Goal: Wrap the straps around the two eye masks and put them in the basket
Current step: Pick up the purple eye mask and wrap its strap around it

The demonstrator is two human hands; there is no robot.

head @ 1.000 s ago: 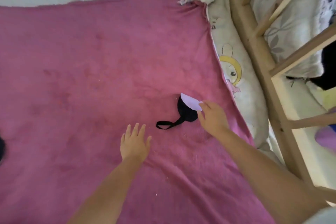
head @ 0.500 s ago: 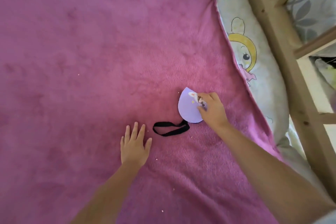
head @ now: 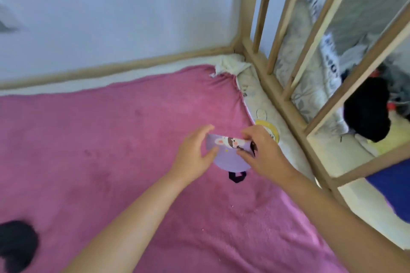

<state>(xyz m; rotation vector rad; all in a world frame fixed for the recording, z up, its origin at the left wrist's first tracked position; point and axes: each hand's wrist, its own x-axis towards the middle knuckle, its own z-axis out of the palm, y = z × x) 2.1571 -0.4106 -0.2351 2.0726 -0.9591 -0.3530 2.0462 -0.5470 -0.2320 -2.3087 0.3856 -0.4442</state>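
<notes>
While both hands grip purple eye mask (head: 224, 157) at frame centre, left hand (head: 195, 157) & right hand (head: 266, 155) fingers pinched on it, black strap (head: 237, 177) partly hidden beneath.

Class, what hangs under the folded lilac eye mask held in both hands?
A loop of black strap hangs under the folded lilac eye mask above the pink blanket; its attachment is hidden.
</notes>
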